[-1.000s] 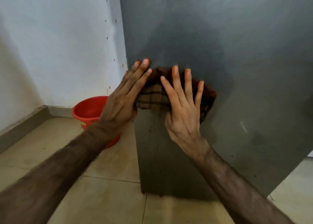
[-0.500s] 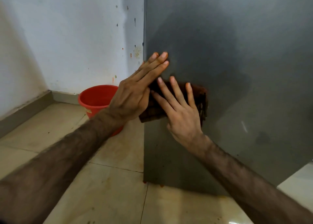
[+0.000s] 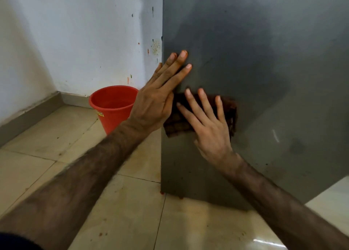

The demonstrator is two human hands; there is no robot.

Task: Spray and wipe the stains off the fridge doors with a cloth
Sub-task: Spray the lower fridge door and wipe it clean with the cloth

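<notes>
The grey fridge door (image 3: pixel 264 70) fills the right of the head view, dull with damp smears and a few dark specks. A dark brown checked cloth (image 3: pixel 176 126) lies flat against the door near its left edge. My right hand (image 3: pixel 211 128) presses on the cloth with straight, spread fingers. My left hand (image 3: pixel 158 98) lies flat with straight fingers against the door's left edge, just above and left of the cloth, its fingertips on bare metal. No spray bottle is in sight.
A red bucket (image 3: pixel 113 106) stands on the beige floor tiles (image 3: pixel 75 155) left of the fridge, by the stained white wall (image 3: pixel 85 38). Small red spots mark the floor at the fridge's bottom corner (image 3: pixel 162 192).
The cloth and my right hand have slid down the door. My left hand came off the cloth and now rests higher, on the bare door edge. The view has shifted right.
</notes>
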